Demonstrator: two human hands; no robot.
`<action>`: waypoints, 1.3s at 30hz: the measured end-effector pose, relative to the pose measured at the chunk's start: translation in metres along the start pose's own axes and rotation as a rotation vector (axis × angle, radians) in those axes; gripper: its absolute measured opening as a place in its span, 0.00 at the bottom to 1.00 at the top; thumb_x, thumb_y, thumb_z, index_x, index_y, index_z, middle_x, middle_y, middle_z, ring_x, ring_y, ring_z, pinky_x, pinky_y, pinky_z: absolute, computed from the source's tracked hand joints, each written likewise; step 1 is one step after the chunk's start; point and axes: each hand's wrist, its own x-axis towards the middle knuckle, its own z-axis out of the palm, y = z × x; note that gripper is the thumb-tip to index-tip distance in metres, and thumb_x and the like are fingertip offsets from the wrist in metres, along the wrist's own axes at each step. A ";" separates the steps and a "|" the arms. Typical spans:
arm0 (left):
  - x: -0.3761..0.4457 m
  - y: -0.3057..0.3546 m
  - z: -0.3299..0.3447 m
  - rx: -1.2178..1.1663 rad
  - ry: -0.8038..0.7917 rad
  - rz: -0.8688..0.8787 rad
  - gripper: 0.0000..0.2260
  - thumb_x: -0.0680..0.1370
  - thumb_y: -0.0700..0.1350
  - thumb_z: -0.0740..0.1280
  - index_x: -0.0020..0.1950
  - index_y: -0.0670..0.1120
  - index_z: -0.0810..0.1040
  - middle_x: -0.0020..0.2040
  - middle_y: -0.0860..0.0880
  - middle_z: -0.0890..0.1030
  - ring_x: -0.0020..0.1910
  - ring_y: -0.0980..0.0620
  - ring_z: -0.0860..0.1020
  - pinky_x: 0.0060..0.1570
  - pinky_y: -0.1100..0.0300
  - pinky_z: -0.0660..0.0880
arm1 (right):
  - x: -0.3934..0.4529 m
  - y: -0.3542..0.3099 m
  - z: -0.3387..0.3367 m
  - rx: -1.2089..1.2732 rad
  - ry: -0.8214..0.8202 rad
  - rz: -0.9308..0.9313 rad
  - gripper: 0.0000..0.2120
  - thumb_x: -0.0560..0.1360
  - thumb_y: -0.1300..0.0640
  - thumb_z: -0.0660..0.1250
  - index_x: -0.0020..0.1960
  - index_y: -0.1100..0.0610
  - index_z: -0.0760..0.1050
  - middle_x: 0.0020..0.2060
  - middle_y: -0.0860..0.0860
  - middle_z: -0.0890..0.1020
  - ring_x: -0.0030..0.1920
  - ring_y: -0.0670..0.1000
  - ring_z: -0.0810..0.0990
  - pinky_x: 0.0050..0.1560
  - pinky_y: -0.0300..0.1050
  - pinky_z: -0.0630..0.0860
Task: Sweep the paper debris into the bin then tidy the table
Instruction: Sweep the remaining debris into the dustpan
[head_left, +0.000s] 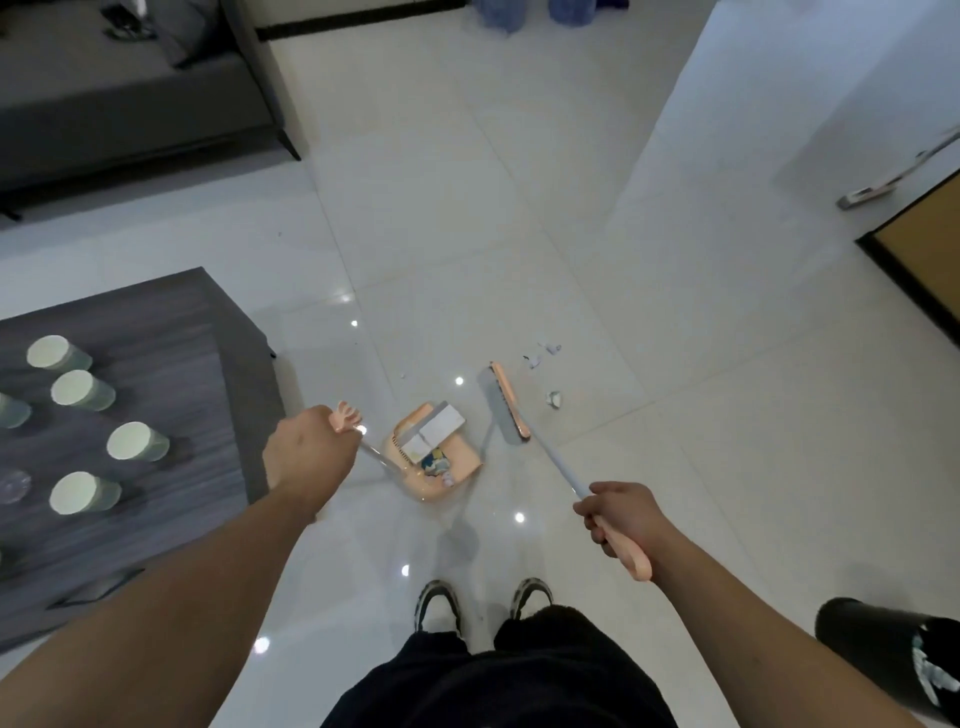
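Note:
My left hand (306, 449) grips the pink top of the dustpan handle. The peach dustpan (460, 470) rests on the white tiles in front of my feet, with scraps of paper inside. My right hand (621, 517) holds the broom handle by its pink grip. The broom head (506, 408), grey bristles with a pink back, sits on the floor just right of the dustpan. Small paper scraps (543, 356) lie beyond the broom head, and one crumpled scrap (555, 399) lies to its right.
A dark grey table (171, 364) at the left carries several pale green paper cups (137, 441). A black bin (893, 654) stands at the lower right. A grey sofa (130, 98) is at the far left, and a wooden door (924, 244) at the right.

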 end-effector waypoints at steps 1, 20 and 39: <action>0.008 0.002 -0.003 0.006 -0.005 0.008 0.09 0.70 0.54 0.66 0.39 0.50 0.79 0.31 0.52 0.72 0.31 0.48 0.70 0.35 0.58 0.67 | 0.002 -0.005 0.003 0.020 0.020 -0.005 0.17 0.73 0.70 0.69 0.59 0.59 0.73 0.32 0.58 0.76 0.23 0.50 0.69 0.22 0.38 0.63; 0.128 0.178 0.051 0.056 -0.016 -0.061 0.10 0.71 0.53 0.63 0.33 0.49 0.73 0.29 0.52 0.74 0.28 0.50 0.72 0.29 0.62 0.64 | 0.189 -0.179 -0.066 -0.311 0.096 0.027 0.04 0.72 0.70 0.68 0.43 0.64 0.75 0.30 0.57 0.74 0.23 0.53 0.72 0.26 0.41 0.70; 0.139 0.201 0.058 0.079 -0.025 -0.050 0.08 0.70 0.52 0.62 0.36 0.48 0.74 0.32 0.48 0.76 0.32 0.45 0.75 0.33 0.58 0.69 | 0.146 -0.142 -0.084 -0.443 -0.277 0.104 0.33 0.70 0.63 0.71 0.74 0.55 0.71 0.31 0.54 0.77 0.25 0.51 0.72 0.25 0.38 0.66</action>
